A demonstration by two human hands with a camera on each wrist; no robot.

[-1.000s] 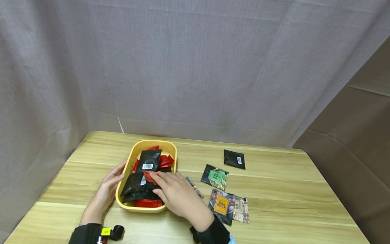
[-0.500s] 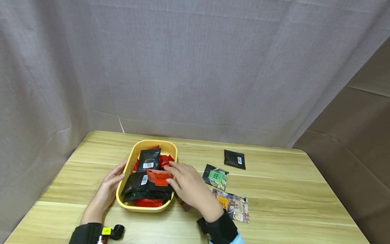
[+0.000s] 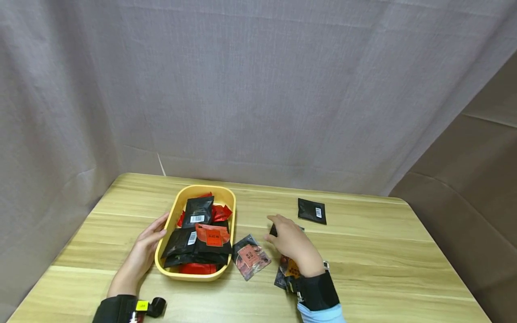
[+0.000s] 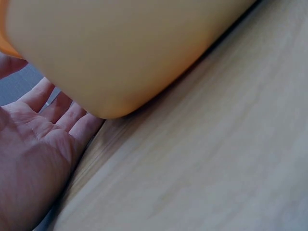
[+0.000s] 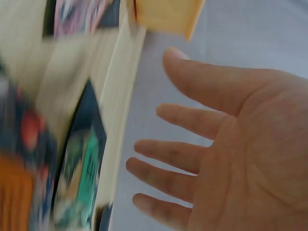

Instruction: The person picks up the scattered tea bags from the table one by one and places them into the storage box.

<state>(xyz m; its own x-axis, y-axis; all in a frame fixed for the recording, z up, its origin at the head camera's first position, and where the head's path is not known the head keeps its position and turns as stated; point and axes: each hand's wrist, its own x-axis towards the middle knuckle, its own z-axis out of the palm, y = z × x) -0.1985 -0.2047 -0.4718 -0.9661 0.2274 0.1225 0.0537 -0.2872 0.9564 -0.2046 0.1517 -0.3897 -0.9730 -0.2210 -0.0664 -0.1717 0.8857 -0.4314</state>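
A yellow plastic basket [image 3: 232, 224] stands left of centre, holding black sachets [image 3: 179, 242], red-wrapped packets [image 3: 198, 268] and a black sachet with an orange-red label [image 3: 213, 237] on top. My left hand [image 3: 142, 246] rests against its left side, fingers extended along the outer wall [image 4: 115, 57] and thumb by the rim. My right hand [image 3: 292, 240] hovers over the sachets on the table, fingers spread, holding nothing. Below it lies a green-labelled sachet [image 5: 79, 168], mostly hidden in the head view. An orange-labelled sachet [image 3: 291, 268] shows partly beneath the right wrist.
A sachet with a pinkish label [image 3: 250, 256] lies just right of the basket. Farther back on the wooden table [image 3: 383, 260] is a black sachet with a barcode [image 3: 312, 211]. Grey cloth [image 3: 258, 89] hangs behind the table.
My right hand has left the orange-red-labelled sachet in the basket and moved right over the table sachets. The pinkish-labelled sachet is now uncovered. My left hand has stayed at the basket.
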